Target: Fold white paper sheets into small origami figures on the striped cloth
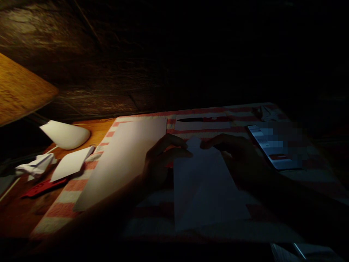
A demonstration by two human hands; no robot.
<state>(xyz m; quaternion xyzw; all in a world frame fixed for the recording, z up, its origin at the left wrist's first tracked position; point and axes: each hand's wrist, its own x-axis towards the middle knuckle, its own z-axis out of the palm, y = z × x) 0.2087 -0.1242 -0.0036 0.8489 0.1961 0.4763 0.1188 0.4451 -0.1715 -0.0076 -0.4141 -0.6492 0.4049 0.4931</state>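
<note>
A white sheet of paper (204, 193) lies before me, its far end narrowed to a folded tip. Thumb and fingers of my left hand (163, 156) pinch the paper's upper left edge near that tip. On the other side, my right hand (231, 145) has its fingertips closed at the upper right edge. Deep shadow covers both hands and forearms. Beyond them a knife (191, 119) with a dark blade and red handle rests on a small white paper (180, 126). To the left lies a larger blank sheet (125, 156).
A red-and-white striped cloth (64, 197) covers much of the table. On the left are a lit lamp (65, 134), crumpled folded paper (36, 165), a white pad (72, 163) and a red tool (43, 188). A phone (269, 145) glows at right, near another folded paper (268, 113).
</note>
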